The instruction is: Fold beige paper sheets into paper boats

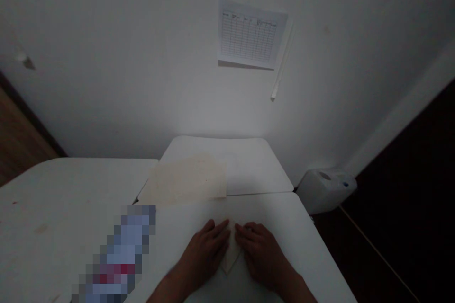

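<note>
A small folded piece of pale paper lies on the white table in front of me, with a pointed corner toward me. My left hand rests along its left edge, fingers laid flat and the tips near its top. From the other side, my right hand touches the right edge, its fingers stretched inward over the paper. The hands partly cover the piece, so its full outline is hidden. Farther back lies a larger cream-coloured sheet, flat across a table seam.
White tables adjoin against the wall, with another table at left. A pixelated object lies left of my hands. A white plastic container stands beyond the right edge. A printed chart hangs on the wall.
</note>
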The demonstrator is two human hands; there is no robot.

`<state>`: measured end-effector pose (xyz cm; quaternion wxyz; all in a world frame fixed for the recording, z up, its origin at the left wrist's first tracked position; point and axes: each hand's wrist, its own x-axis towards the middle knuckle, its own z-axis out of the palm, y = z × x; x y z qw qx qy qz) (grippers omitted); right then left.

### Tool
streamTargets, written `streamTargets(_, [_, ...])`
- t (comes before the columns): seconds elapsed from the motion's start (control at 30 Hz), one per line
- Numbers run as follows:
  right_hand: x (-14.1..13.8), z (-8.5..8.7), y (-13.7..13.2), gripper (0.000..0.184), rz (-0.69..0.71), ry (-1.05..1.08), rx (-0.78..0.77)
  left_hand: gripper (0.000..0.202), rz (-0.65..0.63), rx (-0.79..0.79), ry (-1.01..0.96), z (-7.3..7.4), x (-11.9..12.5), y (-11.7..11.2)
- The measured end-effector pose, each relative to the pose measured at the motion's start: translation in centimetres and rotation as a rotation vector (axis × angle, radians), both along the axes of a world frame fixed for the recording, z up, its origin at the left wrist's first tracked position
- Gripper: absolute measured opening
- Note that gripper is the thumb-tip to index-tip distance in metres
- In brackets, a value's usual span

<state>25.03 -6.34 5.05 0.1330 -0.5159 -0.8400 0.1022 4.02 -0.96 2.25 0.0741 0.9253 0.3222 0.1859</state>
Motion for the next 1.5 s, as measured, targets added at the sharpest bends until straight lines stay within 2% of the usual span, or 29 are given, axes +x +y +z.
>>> streamTargets(0.1, [0.1,0.4,-0.2,0.046,-0.006,-0.003,-0.025,0.040,-0.042,-0.094,-0.027,0.6,-1.1,-0.5])
streamTargets(0.27, [0.3,0.4,-0.2,0.045,-0.009,0.032,-0.036,0.069,-0.077,-0.233,-0.036,1.3,-2.6,-0.9])
streamTargets(0.47, [0.2,0.1,-0.3,0.048,-0.022,0.043,-0.029,0.074,-0.067,-0.100,0.043,0.7,-2.4,-1.4])
streamTargets(0.67, [0.1,0.4,-0.5,0.055,-0.031,0.012,-0.039,0.049,-0.099,0.079,0.088,0.3,-1.9,-1.7])
streamTargets(0.8, [0.0,0.5,-0.6,0.048,-0.029,-0.017,-0.042,0.037,-0.090,0.138,0.053,-0.1,-1.6,-1.6])
streamTargets(0.97, [0.0,0.2,-0.7,0.042,-0.001,-0.026,-0.003,0.040,-0.074,0.191,0.063,-1.0,-1.6,-1.5])
streamTargets(1.13, [-0.1,-1.0,-0.5,0.034,-0.011,-0.007,0.088,0.044,-0.085,0.185,0.022,-1.3,-1.5,-1.5])
streamTargets(1.3, [-0.1,-2.2,-0.2,0.023,-0.036,0.017,0.169,0.043,-0.037,0.197,-0.057,-1.8,-1.8,-1.7])
streamTargets(1.5, [0.7,-2.5,-0.7,0.017,-0.076,-0.004,0.195,0.035,0.036,0.251,-0.049,-2.5,-3.1,-1.9])
